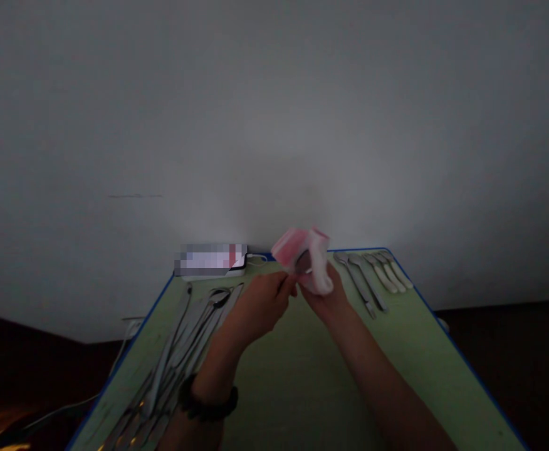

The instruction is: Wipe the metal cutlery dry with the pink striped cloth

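Observation:
Above the far middle of the table, my right hand is closed around a pink and white cloth. Inside the folds shows the dark, rounded metal bowl of what looks like a spoon. My left hand, with a dark bracelet at its wrist, is closed in a pinch just below the bowl, where the handle appears to be. The fingers hide most of that handle. Both hands are close together, the cloth touching the metal.
Left on the green table lies a pile of metal cutlery. On the right are two long grey utensils and several pale-handled ones. A phone with a white cable rests at the back, against the wall.

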`<state>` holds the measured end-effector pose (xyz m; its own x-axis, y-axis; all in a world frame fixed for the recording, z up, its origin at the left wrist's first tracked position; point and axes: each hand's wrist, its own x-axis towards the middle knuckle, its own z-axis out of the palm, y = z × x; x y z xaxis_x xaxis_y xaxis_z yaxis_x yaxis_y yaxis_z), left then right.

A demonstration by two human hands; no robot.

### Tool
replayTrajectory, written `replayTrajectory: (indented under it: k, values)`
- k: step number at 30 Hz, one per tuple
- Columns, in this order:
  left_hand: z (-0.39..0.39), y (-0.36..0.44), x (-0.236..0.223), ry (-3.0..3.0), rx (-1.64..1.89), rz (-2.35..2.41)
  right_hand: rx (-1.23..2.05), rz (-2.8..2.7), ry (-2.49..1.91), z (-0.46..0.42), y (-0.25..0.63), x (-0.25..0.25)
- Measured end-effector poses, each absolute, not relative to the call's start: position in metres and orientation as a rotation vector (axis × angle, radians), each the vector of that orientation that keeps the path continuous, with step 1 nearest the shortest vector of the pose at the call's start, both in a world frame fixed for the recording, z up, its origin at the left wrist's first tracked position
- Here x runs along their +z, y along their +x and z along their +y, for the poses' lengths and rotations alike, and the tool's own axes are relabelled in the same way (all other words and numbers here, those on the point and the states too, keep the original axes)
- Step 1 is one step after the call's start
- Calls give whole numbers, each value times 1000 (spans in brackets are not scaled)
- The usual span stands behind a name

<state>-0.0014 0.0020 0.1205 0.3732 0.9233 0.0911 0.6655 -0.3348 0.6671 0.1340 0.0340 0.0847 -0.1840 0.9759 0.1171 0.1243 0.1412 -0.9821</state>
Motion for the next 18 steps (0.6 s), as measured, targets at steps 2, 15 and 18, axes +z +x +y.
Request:
replayTrajectory:
  k: [2,15,18]
  values:
    - [0,1,120,2227,606,1351,1281,-1142,-1035,33,128,85]
    - [0,-21,133,2326,383,1200,1051,-1674,-1203,36,163,94]
    - [1,-22,131,2330,340,1242,947,-1815,-1265,37,172,100]
